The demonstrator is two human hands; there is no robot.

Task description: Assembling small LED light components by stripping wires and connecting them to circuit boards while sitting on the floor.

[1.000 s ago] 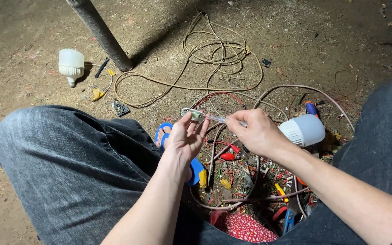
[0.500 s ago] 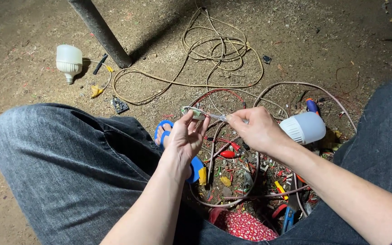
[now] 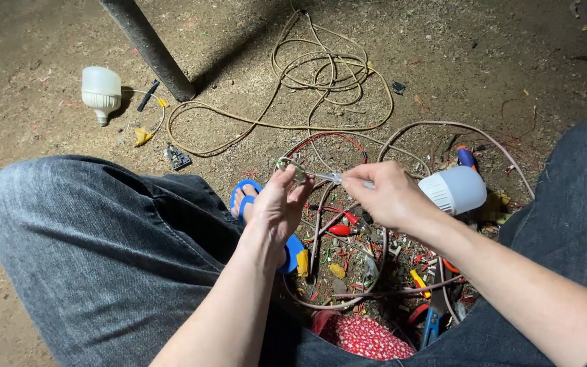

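Little is being changed since the earlier frames: both hands are being kept in the same place above the ground, and only the view is being shifted slightly, so that the loose white bulb sits a little lower in the picture.

Two hands are being seen from above. The left hand (image 3: 276, 207) is being held with its fingertips pinched on a small clear lamp part (image 3: 292, 168), which is being kept in the air between the knees. The right hand (image 3: 387, 196) is being closed around a thin metal tool (image 3: 326, 177), whose tip is being pressed against that part.

Two white bulbs are being counted: one bulb (image 3: 100, 91) is lying on the dirt floor (image 3: 511, 61) at upper left, well apart; the other bulb (image 3: 458, 189) is lying just behind the right wrist. One dark pole (image 3: 147, 47) is being seen leaning at the top. One long beige cord (image 3: 321, 75) is lying in loops beyond the hands. One blue sandal (image 3: 246, 196) is being worn below the left hand. One red patterned bag (image 3: 365, 338) is lying at the bottom edge; what is inside cannot be told. Red wires (image 3: 327, 139) and scraps are being left scattered under the hands.
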